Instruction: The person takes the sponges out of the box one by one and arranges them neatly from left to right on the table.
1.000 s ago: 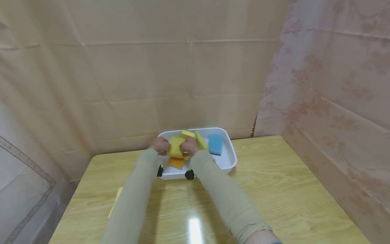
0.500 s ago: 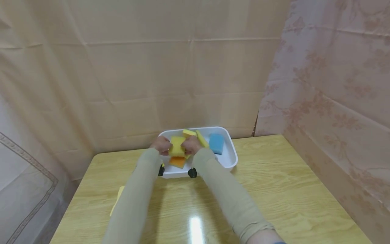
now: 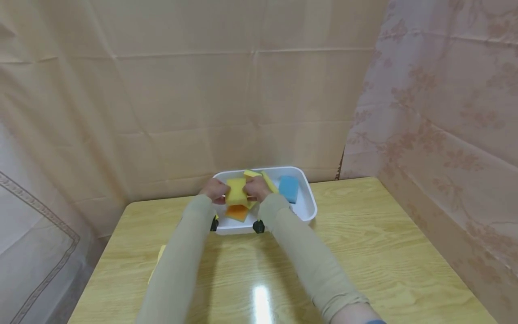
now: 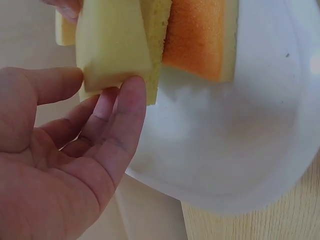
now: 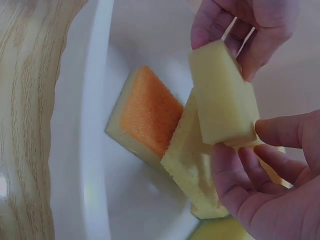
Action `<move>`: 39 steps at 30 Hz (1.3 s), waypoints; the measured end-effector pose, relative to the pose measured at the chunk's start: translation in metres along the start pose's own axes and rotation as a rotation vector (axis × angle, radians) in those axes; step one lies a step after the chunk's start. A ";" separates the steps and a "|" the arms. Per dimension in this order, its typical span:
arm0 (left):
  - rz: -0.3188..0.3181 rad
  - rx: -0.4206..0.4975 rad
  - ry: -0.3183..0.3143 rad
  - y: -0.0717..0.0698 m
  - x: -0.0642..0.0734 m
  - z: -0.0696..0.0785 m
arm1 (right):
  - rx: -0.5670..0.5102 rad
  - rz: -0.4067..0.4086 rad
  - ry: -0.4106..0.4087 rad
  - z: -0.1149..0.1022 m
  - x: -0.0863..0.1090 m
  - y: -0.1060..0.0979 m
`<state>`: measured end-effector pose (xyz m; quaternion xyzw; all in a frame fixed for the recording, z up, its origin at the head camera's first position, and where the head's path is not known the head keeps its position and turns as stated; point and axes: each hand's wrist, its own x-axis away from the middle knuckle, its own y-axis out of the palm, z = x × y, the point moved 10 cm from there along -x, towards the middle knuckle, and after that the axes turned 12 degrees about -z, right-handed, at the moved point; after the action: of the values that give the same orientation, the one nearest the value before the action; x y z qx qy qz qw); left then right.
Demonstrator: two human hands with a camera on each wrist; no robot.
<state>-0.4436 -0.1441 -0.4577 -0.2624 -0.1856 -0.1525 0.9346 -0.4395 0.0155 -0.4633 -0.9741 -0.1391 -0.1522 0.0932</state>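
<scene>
A yellow sponge [image 3: 236,191] is held between both hands above a white tray [image 3: 312,209]. My left hand [image 3: 214,190] pinches one end of it between thumb and fingertips, as the left wrist view shows. The opposite end is pinched by my right hand [image 3: 257,188], its thumb and fingers clear in the right wrist view. Just below lies another yellow sponge [image 5: 187,160], partly covered by the held one. It touches an orange-faced sponge [image 5: 152,110] inside the tray. Beside the right hand, a further yellow sponge [image 3: 270,181] leans near the tray's back.
On the tray's right side sits a blue sponge [image 3: 288,189]. A pale yellow item [image 3: 162,251] on the wooden table [image 3: 364,252] is mostly hidden by the left sleeve. A beige curtain [image 3: 243,90] hangs close behind the tray, and a patterned one [image 3: 445,135] borders the right.
The head view has shifted slightly. Both hands keep their hold on the yellow sponge over the tray, with hardly any movement.
</scene>
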 end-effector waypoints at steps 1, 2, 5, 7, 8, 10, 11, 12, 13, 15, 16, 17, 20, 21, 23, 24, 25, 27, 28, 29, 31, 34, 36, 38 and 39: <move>0.005 -0.003 -0.010 -0.001 0.000 -0.001 | -0.007 -0.003 -0.002 0.000 0.000 0.000; 0.011 -0.013 -0.021 -0.002 0.001 -0.001 | -0.012 -0.007 -0.001 -0.001 0.000 0.000; 0.023 -0.029 -0.046 -0.004 0.002 -0.002 | -0.032 -0.020 0.001 -0.001 0.000 0.000; 0.027 -0.014 -0.049 -0.005 0.003 -0.003 | -0.040 -0.024 0.007 0.000 -0.001 -0.001; 0.028 -0.004 -0.047 -0.005 0.003 -0.003 | -0.041 -0.024 0.012 0.000 -0.001 -0.001; 0.031 0.025 -0.047 -0.006 0.002 -0.004 | -0.036 -0.027 0.011 0.003 -0.007 -0.002; 0.032 0.042 -0.046 -0.006 0.002 -0.005 | -0.030 -0.025 0.012 0.003 -0.006 -0.002; 0.032 0.058 -0.045 -0.006 0.001 -0.005 | -0.026 -0.026 0.012 0.003 -0.006 -0.002; 0.031 0.063 -0.045 -0.006 0.001 -0.006 | -0.023 -0.025 0.012 0.003 -0.006 -0.002; 0.025 0.081 -0.048 -0.006 -0.001 -0.008 | -0.013 -0.019 0.010 0.002 -0.007 -0.002; 0.020 0.086 -0.045 -0.006 -0.002 -0.008 | -0.015 -0.016 0.017 0.000 -0.001 -0.001; 0.017 0.088 -0.046 -0.006 -0.002 -0.009 | -0.013 -0.014 0.018 0.000 -0.002 -0.001; 0.015 0.094 -0.049 -0.008 -0.002 -0.011 | -0.007 -0.007 0.020 0.000 -0.003 -0.001; 0.015 0.092 -0.048 -0.009 -0.001 -0.011 | -0.005 -0.006 0.021 -0.001 -0.003 -0.001; 0.020 0.087 -0.050 -0.010 0.002 -0.011 | -0.001 -0.009 0.020 -0.001 -0.002 0.000; 0.018 0.086 -0.052 -0.010 0.002 -0.010 | -0.001 -0.011 0.018 -0.001 -0.002 0.000; 0.020 0.084 -0.049 -0.010 0.003 -0.009 | 0.001 -0.012 0.016 -0.002 -0.001 0.001; 0.019 0.082 -0.043 -0.010 0.005 -0.008 | -0.002 -0.017 0.012 -0.002 0.001 0.001; 0.017 0.086 -0.040 -0.009 0.005 -0.007 | -0.005 -0.019 0.009 -0.002 0.001 0.001; 0.018 0.088 -0.040 -0.010 0.005 -0.008 | -0.010 -0.022 0.005 -0.002 0.002 0.002; 0.025 0.088 -0.037 -0.010 0.005 -0.009 | -0.015 -0.025 -0.002 -0.002 0.003 0.002; 0.030 0.076 -0.041 -0.012 0.000 -0.013 | -0.026 -0.039 -0.016 -0.003 0.005 0.004; 0.034 0.060 -0.037 -0.013 -0.002 -0.014 | -0.024 -0.044 -0.023 -0.004 0.006 0.005; 0.035 0.050 -0.029 -0.014 -0.003 -0.015 | -0.016 -0.046 -0.028 -0.004 0.007 0.006; 0.037 0.046 -0.027 -0.014 -0.004 -0.015 | -0.010 -0.045 -0.031 -0.005 0.007 0.006</move>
<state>-0.4483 -0.1633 -0.4647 -0.2462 -0.1967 -0.1274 0.9405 -0.4324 0.0109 -0.4573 -0.9734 -0.1616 -0.1397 0.0828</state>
